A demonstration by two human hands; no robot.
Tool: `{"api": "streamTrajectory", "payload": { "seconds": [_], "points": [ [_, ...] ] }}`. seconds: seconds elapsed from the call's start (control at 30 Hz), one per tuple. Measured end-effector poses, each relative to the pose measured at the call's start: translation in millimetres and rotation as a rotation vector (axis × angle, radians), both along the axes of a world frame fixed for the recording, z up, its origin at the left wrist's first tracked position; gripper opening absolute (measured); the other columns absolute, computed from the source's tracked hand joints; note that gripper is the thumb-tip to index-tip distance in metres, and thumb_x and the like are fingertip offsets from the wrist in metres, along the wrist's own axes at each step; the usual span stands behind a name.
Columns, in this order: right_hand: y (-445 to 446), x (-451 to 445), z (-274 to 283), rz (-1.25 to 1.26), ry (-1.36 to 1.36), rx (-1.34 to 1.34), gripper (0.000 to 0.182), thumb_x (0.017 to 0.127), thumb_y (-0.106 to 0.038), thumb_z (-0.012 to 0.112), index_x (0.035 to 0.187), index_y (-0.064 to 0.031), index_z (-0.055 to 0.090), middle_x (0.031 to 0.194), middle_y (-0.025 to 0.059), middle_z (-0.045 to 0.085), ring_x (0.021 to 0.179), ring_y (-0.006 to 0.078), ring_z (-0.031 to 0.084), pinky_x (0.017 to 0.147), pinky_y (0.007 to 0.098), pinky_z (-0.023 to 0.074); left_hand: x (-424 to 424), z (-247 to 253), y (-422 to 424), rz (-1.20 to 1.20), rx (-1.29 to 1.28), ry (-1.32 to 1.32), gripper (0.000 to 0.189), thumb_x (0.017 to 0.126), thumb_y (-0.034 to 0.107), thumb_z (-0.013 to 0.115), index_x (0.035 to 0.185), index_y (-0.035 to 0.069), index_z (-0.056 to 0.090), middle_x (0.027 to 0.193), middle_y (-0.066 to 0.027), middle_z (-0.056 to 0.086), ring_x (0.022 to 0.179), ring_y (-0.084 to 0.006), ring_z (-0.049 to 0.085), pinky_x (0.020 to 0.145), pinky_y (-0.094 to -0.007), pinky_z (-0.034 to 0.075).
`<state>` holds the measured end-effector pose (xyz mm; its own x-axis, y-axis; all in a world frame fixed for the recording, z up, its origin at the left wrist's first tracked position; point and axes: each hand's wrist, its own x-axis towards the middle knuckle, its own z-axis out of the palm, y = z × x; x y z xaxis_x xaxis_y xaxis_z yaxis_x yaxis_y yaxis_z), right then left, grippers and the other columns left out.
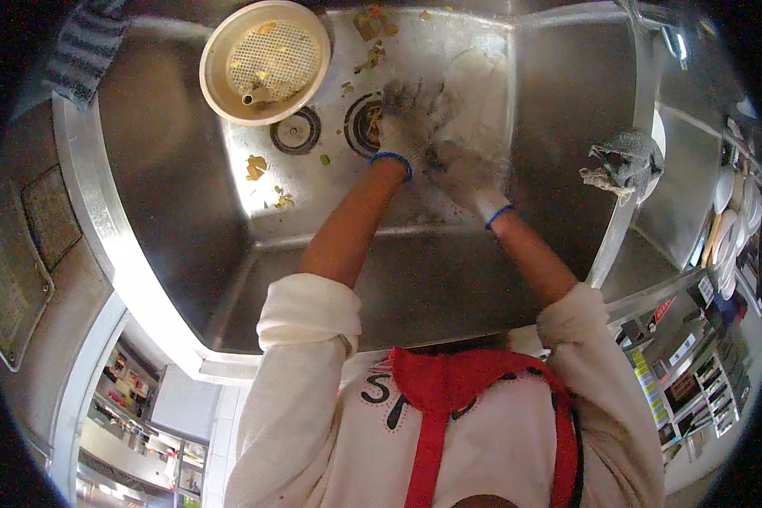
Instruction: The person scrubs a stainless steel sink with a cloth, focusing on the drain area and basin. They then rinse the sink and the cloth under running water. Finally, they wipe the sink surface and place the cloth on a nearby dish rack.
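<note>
I lean over a deep stainless steel sink (355, 222) with both hands low inside it. My left hand (409, 120), in a pale knit work glove with a blue cuff and dark, dirty fingers, reaches over the right side of a drain opening (363, 124). Its fingers look spread, though blurred. Just to the right and nearer me, my right hand (467, 178) wears a matching glove; its fingers are too blurred to read. Brown and yellow food scraps (256, 167) lie on the sink floor. A round drain fitting (295, 130) sits left of the opening.
A round perforated strainer basket (273, 57) with scraps stands at the sink's back left. A striped cloth (89, 51) hangs over the left corner. On the right rim sits a grey rag (628, 162). Several pale utensils (730, 222) lie farther right.
</note>
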<state>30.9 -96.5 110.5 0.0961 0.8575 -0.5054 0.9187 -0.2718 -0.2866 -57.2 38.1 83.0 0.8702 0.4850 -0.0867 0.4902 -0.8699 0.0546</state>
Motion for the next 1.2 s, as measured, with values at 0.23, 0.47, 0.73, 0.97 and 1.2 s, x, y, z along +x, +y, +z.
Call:
{"api": "streamTrajectory", "payload": {
  "seconds": [0.23, 0.47, 0.73, 0.97, 1.2],
  "points": [
    [24.4, 5.6, 39.1, -0.172, 0.159, -0.243, 0.029, 0.074, -0.026, 0.047, 0.095, -0.0068, 0.053, 0.09, 0.0161, 0.055, 0.084, 0.0322, 0.053, 0.073, 0.041, 0.0396, -2.0, 2.6, 6.3, -0.013, -0.09, -0.059, 0.059, 0.069, 0.028, 0.052, 0.123, 0.027, 0.029, 0.132, -0.004, 0.021, 0.12, -0.0279, 0.018, 0.097, -0.0492, 0.005],
    [8.2, 6.5, 21.8, -0.177, 0.182, -0.089, 0.027, 0.075, -0.028, 0.047, 0.086, -0.0046, 0.056, 0.085, 0.0176, 0.055, 0.082, 0.0327, 0.053, 0.073, 0.0413, 0.0395, 0.6, 21.1, 8.3, -0.013, -0.037, 0.03, 0.082, 0.052, 0.048, 0.063, 0.123, 0.03, 0.028, 0.132, -0.0032, 0.02, 0.122, -0.0279, 0.015, 0.097, -0.0499, 0.004],
    [12.5, -11.8, 12.9, -0.015, 0.042, 0.171, 0.032, 0.073, -0.014, 0.042, 0.104, -0.0089, 0.05, 0.1, 0.0159, 0.053, 0.092, 0.0318, 0.05, 0.076, 0.0395, 0.0399, 0.6, 10.5, 8.6, -0.015, 0.044, 0.01, 0.085, 0.047, 0.058, 0.061, 0.122, 0.033, 0.028, 0.133, -0.0042, 0.019, 0.123, -0.029, 0.011, 0.096, -0.052, 0.002],
    [0.5, 5.9, 19.7, -0.042, 0.029, -0.074, 0.031, 0.072, -0.018, 0.045, 0.101, -0.0065, 0.049, 0.09, 0.015, 0.055, 0.084, 0.0341, 0.052, 0.074, 0.0397, 0.0404, -1.6, 25.7, 12.2, -0.074, -0.193, 0.09, 0.057, 0.075, 0.034, 0.045, 0.127, 0.025, 0.023, 0.136, -0.0032, 0.012, 0.123, -0.0317, 0.009, 0.097, -0.0521, -0.002],
    [-4.2, 14.2, 16.8, -0.175, 0.142, -0.218, 0.028, 0.073, -0.018, 0.046, 0.097, -0.005, 0.051, 0.093, 0.0166, 0.054, 0.087, 0.0318, 0.052, 0.074, 0.0387, 0.0408, -3.3, 4.9, 6.8, -0.032, -0.314, -0.092, 0.057, 0.074, 0.03, 0.048, 0.126, 0.026, 0.025, 0.135, -0.0039, 0.014, 0.122, -0.0311, 0.012, 0.097, -0.0513, 0.002]
  ]
}}
